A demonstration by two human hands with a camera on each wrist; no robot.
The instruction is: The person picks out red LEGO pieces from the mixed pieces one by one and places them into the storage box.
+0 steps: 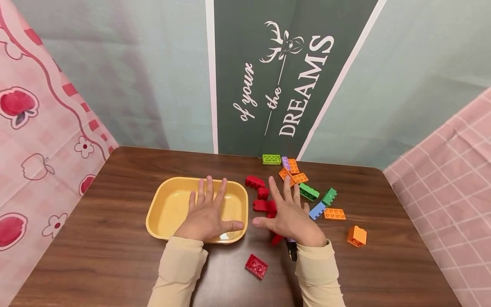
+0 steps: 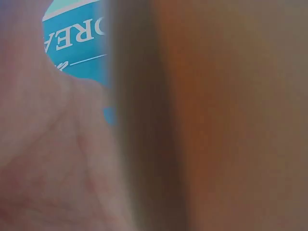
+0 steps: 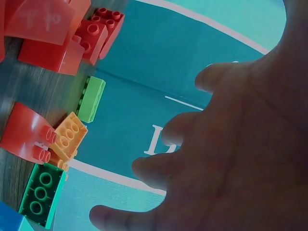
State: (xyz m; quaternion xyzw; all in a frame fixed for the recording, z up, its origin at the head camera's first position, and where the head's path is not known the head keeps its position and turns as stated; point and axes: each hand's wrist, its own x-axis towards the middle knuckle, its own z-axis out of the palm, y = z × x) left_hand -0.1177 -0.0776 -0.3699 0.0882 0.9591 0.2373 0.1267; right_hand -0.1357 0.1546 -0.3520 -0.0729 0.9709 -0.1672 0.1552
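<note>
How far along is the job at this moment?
Done: apparently nothing; the colourful plastic bricks visible all lie outside the rounded yellow plastic tray, whose interior is partly hidden. In hand: nothing visible; the spread left grip appears over the tray, the spread right grip over bricks. Remaining: probably handling the bricks, including the lone rectangular red brick and lone blocky orange brick.

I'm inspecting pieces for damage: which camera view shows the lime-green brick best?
The right wrist view: the lime-green brick looks largest there, its long side unobstructed. The head view also shows it whole, but smaller, with its hollow underside visible. The left wrist view does not show it.
</note>
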